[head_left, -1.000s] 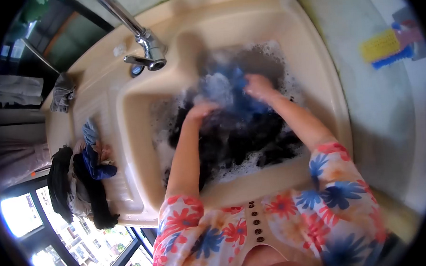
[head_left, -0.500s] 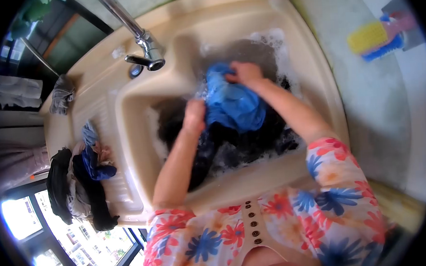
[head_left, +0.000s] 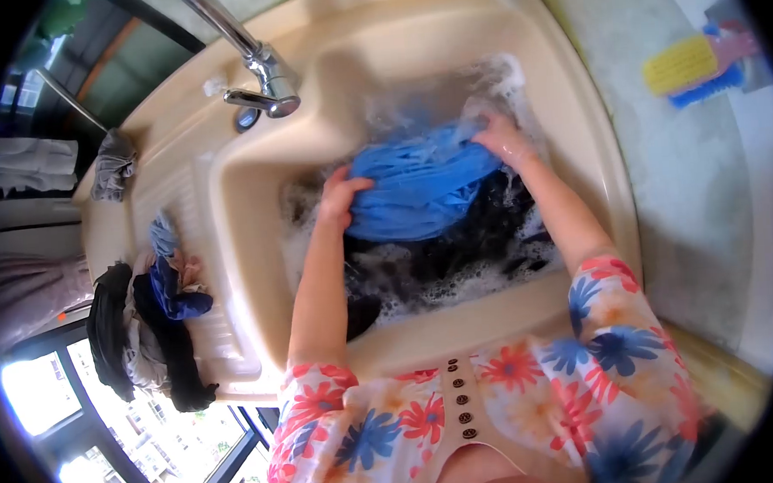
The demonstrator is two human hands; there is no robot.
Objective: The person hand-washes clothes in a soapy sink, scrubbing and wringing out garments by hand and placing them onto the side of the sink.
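The left hand (head_left: 340, 197) is closed on the left end of a blue garment (head_left: 423, 185), its thumb laid over the cloth and its other fingers curled along the outer edge. The right hand (head_left: 503, 139) grips the right end, thumb against the fabric; its other fingertips are blurred by splashing water and cannot be told apart. The garment lies bunched in folds between the hands, at the water surface inside the beige sink basin (head_left: 621, 185).

Hard to make out: the garment's type, its far edge under the splash, and the number of dark garments (head_left: 423, 270) below it, partly covered by suds.

The basin contains cloudy, foamy water with these dark garments on the side nearer the person. The ribbed drainboard (head_left: 224, 320), left of the basin, bears a clothes pile (head_left: 175, 292) overhanging its edge. The chrome tap (head_left: 264, 73) stands beyond, its upper end cut off by the frame
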